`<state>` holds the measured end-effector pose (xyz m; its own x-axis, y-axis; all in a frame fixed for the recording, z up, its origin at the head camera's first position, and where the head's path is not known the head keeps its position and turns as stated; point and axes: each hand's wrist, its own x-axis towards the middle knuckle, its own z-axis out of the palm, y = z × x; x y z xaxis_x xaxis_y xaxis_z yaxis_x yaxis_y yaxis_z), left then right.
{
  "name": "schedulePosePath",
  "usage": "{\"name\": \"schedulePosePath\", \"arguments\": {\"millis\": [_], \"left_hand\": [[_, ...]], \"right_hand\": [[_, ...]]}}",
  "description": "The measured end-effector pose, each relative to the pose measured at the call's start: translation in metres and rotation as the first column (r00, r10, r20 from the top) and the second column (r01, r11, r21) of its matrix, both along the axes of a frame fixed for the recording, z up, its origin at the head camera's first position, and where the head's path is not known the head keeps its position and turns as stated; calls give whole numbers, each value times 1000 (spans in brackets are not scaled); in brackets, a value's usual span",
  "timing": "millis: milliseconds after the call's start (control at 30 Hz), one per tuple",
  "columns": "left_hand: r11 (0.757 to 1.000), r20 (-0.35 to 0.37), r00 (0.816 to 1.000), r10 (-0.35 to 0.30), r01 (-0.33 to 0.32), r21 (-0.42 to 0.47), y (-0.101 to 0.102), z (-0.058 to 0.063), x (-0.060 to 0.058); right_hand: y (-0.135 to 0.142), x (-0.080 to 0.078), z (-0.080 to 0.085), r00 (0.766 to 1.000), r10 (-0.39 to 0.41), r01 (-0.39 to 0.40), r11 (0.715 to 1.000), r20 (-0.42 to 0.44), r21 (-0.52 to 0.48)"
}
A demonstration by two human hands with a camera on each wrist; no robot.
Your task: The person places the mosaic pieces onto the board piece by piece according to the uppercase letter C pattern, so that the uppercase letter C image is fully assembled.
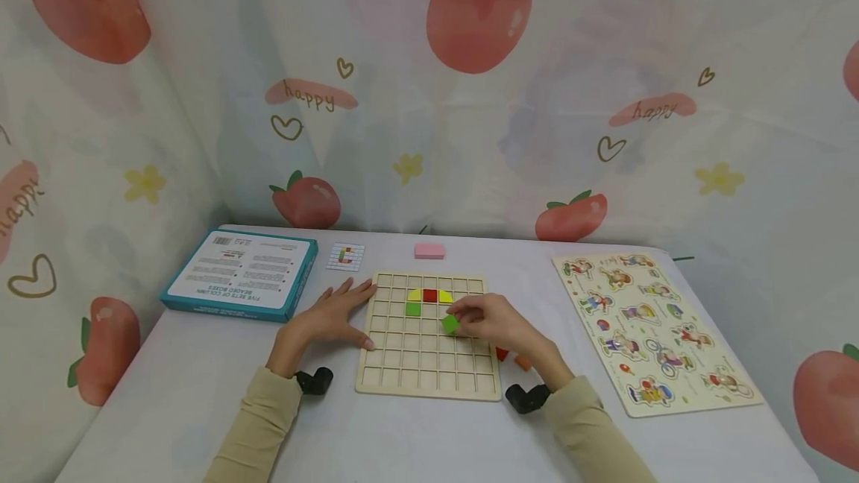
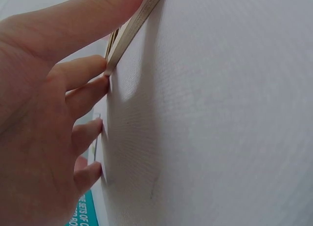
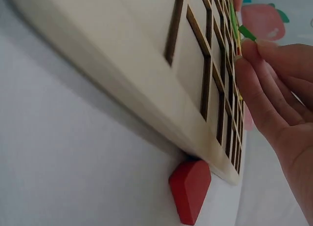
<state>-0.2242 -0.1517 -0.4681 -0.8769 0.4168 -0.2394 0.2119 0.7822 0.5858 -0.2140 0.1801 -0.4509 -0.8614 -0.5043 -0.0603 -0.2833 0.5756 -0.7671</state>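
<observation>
Nearest to us, one faceted red piece [image 3: 190, 192] and one orange piece [image 1: 523, 362] lie loose on the white table [image 1: 403, 438], beside the right edge of a pale wooden board [image 1: 428, 381] whose raised strips form a grid of square cells. Our left hand [image 1: 329, 315] is spread at its left edge; our right hand [image 1: 493, 319] pinches a small bright green block [image 1: 450, 324], tilted above the cells right of centre. The right wrist view reveals that block's thin side and the red piece's angled shape, mostly hidden in the head view; the left wrist view shows fingertips against the board's edge. Farther up the grid we count four seated blocks: one green, one red, two yellow with a rounded corner each. Beyond the board sit one patterned card [image 1: 345, 256] and one pink piece [image 1: 429, 251].
</observation>
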Motion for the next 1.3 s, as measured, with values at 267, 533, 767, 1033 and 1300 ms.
{"name": "schedulePosePath", "arguments": {"millis": [267,533,767,1033,1300], "left_hand": [[1000,0,1000,-7,7,-5,-1,0,-1],[1000,5,1000,-12,12,-7,-2,-1,-2],[1000,6,1000,-14,15,-15,-2,-2,-1],[1000,22,1000,-6,6,-20,-1,1,-2],[1000,37,999,-10,11,-19,-2,2,-2]], "right_hand": [[-17,-4,-4,999,-34,34,999,-41,8],[-36,-6,-4,997,-70,70,997,-27,11],[-51,-6,-5,996,-89,89,996,-13,29],[-61,-7,-5,997,-65,66,997,-33,48],[-69,-10,-8,998,-25,30,996,-54,87]]}}
